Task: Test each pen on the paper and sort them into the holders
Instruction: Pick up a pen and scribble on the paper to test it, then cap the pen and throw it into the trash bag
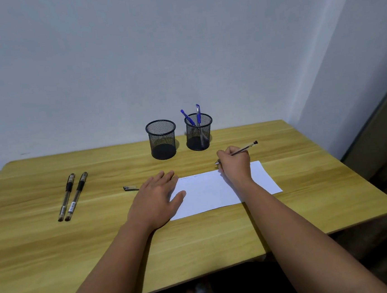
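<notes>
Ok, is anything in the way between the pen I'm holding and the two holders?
Nothing visible. Only bare table lies between the pen in the right hand and both holders.

Right hand (235, 163) gripping black pen (240, 151) at paper's (215, 191) far edge, left hand (156, 198) flat on paper

5 pens (243, 150), 2 holders (162, 140), 1 paper (206, 192), 1 cap (130, 188)
</notes>
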Demonstrator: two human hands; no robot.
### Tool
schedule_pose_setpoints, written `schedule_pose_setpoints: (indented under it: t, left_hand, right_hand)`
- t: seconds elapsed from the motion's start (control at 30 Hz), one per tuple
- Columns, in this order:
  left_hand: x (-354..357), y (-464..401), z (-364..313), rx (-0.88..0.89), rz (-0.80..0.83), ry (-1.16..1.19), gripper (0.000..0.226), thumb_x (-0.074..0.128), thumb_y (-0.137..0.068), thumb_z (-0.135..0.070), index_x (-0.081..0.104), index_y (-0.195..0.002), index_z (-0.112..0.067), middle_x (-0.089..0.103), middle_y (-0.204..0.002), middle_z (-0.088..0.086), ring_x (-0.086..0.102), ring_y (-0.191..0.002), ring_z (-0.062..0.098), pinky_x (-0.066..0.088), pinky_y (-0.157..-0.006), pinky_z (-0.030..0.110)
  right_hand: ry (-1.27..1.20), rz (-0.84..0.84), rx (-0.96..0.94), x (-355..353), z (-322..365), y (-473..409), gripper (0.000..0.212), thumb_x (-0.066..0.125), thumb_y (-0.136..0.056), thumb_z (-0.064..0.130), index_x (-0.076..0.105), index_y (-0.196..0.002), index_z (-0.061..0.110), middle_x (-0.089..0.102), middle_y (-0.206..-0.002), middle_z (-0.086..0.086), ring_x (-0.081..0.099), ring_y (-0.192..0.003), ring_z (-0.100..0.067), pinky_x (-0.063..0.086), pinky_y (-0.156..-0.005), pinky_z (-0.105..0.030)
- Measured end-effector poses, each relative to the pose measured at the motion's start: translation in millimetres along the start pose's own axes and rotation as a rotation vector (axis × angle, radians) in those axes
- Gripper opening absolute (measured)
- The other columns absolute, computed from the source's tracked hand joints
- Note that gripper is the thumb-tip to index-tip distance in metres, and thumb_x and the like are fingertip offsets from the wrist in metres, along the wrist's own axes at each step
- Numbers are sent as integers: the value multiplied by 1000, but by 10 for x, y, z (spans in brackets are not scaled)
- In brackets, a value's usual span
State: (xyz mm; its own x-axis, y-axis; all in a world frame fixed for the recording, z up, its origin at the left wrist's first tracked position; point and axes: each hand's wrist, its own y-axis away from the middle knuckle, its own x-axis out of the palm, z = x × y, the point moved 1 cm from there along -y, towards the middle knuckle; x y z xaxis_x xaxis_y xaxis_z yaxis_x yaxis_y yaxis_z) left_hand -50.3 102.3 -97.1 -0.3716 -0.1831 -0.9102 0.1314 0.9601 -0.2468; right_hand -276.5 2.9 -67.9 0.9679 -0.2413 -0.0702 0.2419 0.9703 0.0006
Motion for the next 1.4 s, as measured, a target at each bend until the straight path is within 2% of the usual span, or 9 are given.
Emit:
schedule_pose_setpoints:
  t: [0.17,0.3,0.47,0.67,0.8,0.93,1.17,1.27,1.4]
  left_hand:
    - [-91,29,-56,8,-15,57,57,49,-99,-50,46,-150,-24,33,-163,-4,24,-153,15,23,-122,35]
    - [-329,71,-27,-25,-204,215,43,57,-99,-32,58,-141,-23,49,-152,-4,43,-141,17,41,-111,38]
    - [-654,140,391,-189,-89,-165,47,54,-96,-30,54,-144,-26,53,-147,1,48,-130,29,47,-101,46]
    - [-625,237,459,-234,-78,-170,23,58,-96,-33,73,-114,-33,64,-125,-7,54,-113,20,50,-85,38]
    - [-644,282,420,-264,-110,-145,15,60,-96,-38,72,-104,-35,62,-110,-9,57,-108,18,44,-71,32]
    - [-691,388,390,-290,-136,-183,39,58,-92,-47,64,-127,-31,63,-119,-4,58,-111,20,50,-73,35]
    - [-696,572,291,-395,-167,-208,25,56,-98,-37,72,-113,-26,63,-112,-5,57,-105,19,45,-66,32]
    - [-710,612,188,-378,-229,-47,20,57,-98,-34,71,-111,-29,70,-104,-8,61,-90,13,42,-63,30]
    - [-829,560,22,-371,-195,368,16,58,-100,-25,72,-108,-26,73,-96,-8,66,-90,13,55,-78,34]
  right_hand:
    - [-40,87,34,-4,104,22,37,63,-98,-1,48,-66,8,52,-58,-14,48,-37,-14,42,-44,-25]
    - [-101,68,25,-50,299,8,44,72,-101,13,48,-65,10,49,-46,1,41,-32,-4,37,-39,-15]
    - [-21,60,-44,-98,536,62,53,80,-95,40,42,-65,20,42,-54,1,35,-43,-10,32,-44,-19]
    - [-107,263,19,-51,651,369,34,68,-102,49,77,-91,18,77,-74,1,54,-50,-8,41,-45,-19]
    - [-70,371,65,-20,645,568,30,57,-110,36,78,-100,17,77,-75,-2,56,-50,-6,43,-48,-20]
    - [-44,401,11,-37,578,716,21,65,-107,32,71,-94,17,73,-73,-2,59,-52,-9,46,-47,-21]
    - [-15,456,42,-61,531,869,17,67,-103,26,81,-103,16,84,-88,-4,68,-62,-10,53,-55,-22]
    - [-13,487,22,-52,512,930,9,74,-99,22,77,-98,14,83,-86,-5,69,-64,-12,54,-55,-23]
    - [-8,563,-34,-65,529,1018,9,83,-93,23,80,-94,14,84,-88,-6,70,-66,-9,57,-58,-22]
